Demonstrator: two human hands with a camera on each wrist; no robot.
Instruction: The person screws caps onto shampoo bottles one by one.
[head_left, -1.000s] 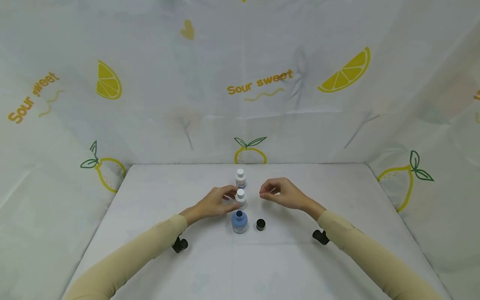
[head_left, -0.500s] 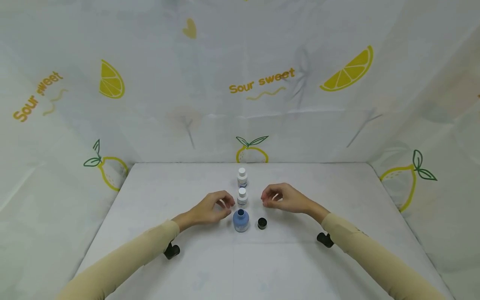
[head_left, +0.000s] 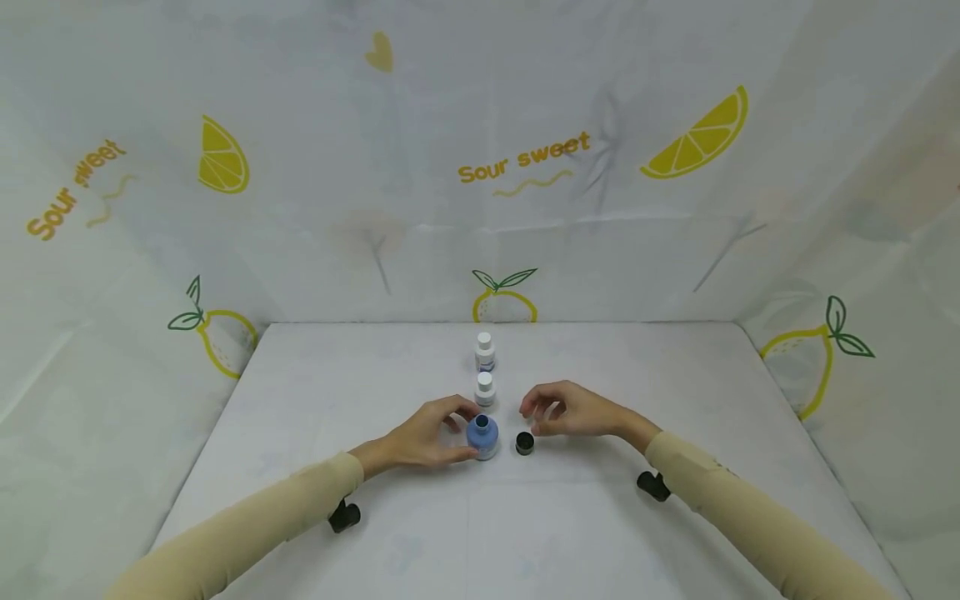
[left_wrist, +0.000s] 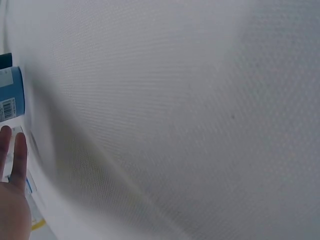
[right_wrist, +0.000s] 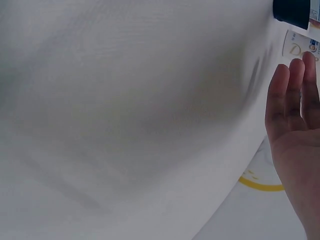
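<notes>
An uncapped blue bottle (head_left: pixel 482 439) stands upright in the middle of the table, its dark mouth facing up. My left hand (head_left: pixel 427 435) reaches to its left side, thumb in front and fingers behind; whether they touch it I cannot tell. In the left wrist view, two fingers (left_wrist: pixel 19 160) extend straight beside the blue bottle (left_wrist: pixel 11 95). To the bottle's right lies a black cap (head_left: pixel 524 443). My right hand (head_left: pixel 576 410) hovers just above and beside that cap, fingers loosely bent and holding nothing. The right wrist view shows its fingers (right_wrist: pixel 293 95) near the black cap (right_wrist: pixel 291 12).
Behind the blue bottle, two white-capped bottles stand in line: a nearer white bottle (head_left: pixel 485 390) and a farther white bottle (head_left: pixel 485 353). A white cloth (head_left: pixel 375 367) covers the table. A lemon-printed curtain (head_left: pixel 337 167) rises at the back and sides.
My left hand moved off the nearer white bottle, drew back, then came forward to the blue bottle. My right hand lowered toward the black cap. The bottles and cap stayed in place.
</notes>
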